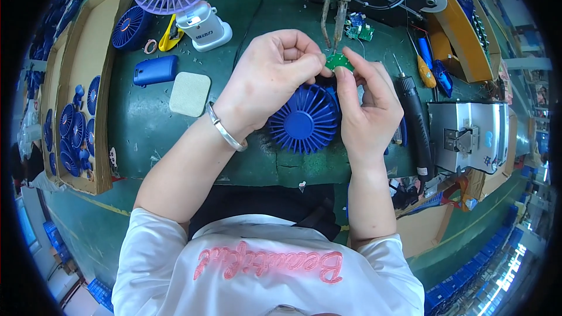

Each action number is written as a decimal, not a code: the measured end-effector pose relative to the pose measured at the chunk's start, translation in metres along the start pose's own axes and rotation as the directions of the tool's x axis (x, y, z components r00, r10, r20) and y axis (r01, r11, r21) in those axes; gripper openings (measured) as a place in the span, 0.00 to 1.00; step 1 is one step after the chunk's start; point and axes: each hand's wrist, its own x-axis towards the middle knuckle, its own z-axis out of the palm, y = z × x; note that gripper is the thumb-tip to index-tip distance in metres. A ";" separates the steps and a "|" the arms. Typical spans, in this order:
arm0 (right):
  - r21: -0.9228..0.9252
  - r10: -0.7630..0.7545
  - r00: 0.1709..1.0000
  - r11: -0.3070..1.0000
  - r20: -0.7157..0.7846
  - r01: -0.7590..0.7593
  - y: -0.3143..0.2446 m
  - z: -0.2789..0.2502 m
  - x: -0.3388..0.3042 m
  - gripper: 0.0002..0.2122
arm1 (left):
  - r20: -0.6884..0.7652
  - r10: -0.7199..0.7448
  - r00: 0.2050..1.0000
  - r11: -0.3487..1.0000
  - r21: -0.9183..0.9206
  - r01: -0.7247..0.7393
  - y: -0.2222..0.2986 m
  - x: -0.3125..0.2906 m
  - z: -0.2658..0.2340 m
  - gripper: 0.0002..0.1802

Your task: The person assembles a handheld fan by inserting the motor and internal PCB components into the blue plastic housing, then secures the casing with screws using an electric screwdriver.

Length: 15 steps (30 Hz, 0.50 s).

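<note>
A small round green circuit board (338,62) sits between the thumb and forefinger of my right hand (372,102), just under the metal tips of a soldering machine (342,11). At the board's left edge, my left hand (275,73) is closed in a pinch. What its fingertips hold, if anything, is too small to make out. Below both hands a dark blue fan head (301,123) with a round slatted grille lies on the green bench (246,164). Part of the fan is covered by my hands.
On the left are a purple-and-white fan (205,29), a blue case (155,71), a pale square pad (190,93) and a cardboard tray (99,164) of blue fan parts. On the right, a black electric screwdriver (417,129), a metal box (468,134) and a solder spool (432,0).
</note>
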 end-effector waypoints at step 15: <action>0.035 -0.057 0.998 0.998 -0.034 0.058 0.005 0.003 0.001 0.12 | 0.006 0.047 0.999 0.999 0.023 -0.047 0.000 0.002 -0.001 0.05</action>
